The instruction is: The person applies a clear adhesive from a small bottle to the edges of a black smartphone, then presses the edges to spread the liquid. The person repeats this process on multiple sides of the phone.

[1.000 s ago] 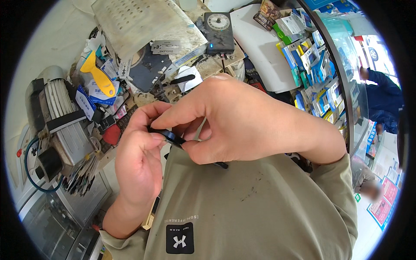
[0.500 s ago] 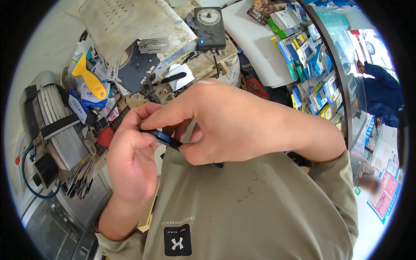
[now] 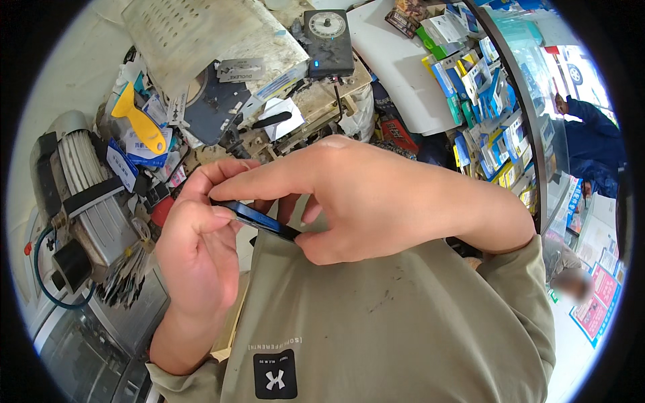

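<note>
Between my two hands is a thin dark-blue phone [image 3: 262,220], seen edge-on and tilted down to the right. My left hand [image 3: 199,245] grips its left end, with the thumb against the near edge. My right hand [image 3: 366,201] arches over it: the forefinger reaches to the left end and the thumb presses by the right end. The phone's flat faces are mostly hidden by my fingers and by its angle.
A cluttered bench lies ahead, with a yellow scraper [image 3: 138,121], metal blades [image 3: 240,70] and a black device with a dial [image 3: 330,43]. Packaged goods [image 3: 487,101] fill the right side, before a glass counter edge. A machine [image 3: 91,201] stands at left; people are at far right.
My right hand has shifted slightly right and down, its thumb moving along the phone, so more of the blue edge shows. My left hand has moved slightly left.
</note>
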`<state>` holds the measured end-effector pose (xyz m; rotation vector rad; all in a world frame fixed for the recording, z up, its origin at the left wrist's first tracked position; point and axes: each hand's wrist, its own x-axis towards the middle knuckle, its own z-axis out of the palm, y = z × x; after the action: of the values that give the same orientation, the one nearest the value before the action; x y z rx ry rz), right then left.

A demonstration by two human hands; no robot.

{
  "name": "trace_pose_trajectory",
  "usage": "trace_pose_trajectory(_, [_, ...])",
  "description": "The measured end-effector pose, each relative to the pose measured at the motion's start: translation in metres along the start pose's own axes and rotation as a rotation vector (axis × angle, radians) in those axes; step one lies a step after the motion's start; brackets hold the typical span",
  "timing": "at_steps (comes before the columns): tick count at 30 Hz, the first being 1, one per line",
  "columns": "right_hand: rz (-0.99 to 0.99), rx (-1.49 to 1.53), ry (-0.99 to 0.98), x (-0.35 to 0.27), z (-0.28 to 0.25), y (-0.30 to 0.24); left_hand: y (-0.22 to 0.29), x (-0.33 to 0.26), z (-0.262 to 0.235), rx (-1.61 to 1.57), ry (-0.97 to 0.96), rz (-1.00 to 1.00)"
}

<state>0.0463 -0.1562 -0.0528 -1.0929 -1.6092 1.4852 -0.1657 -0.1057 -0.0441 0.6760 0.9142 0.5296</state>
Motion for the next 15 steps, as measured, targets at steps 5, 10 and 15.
trace_pose_trajectory(5, [0.01, -0.047, -0.083, 0.0, -0.011, -0.013, 0.003, -0.003, 0.003, -0.021, -0.058, 0.012])
trace_pose_trajectory(10, [0.029, 0.037, 0.039, 0.003, -0.01, -0.02, 0.002, -0.005, 0.006, 0.041, -0.026, 0.006])
trace_pose_trajectory(15, [0.038, -0.04, 0.063, 0.012, -0.012, -0.033, 0.0, -0.006, 0.01, 0.122, -0.025, 0.082])
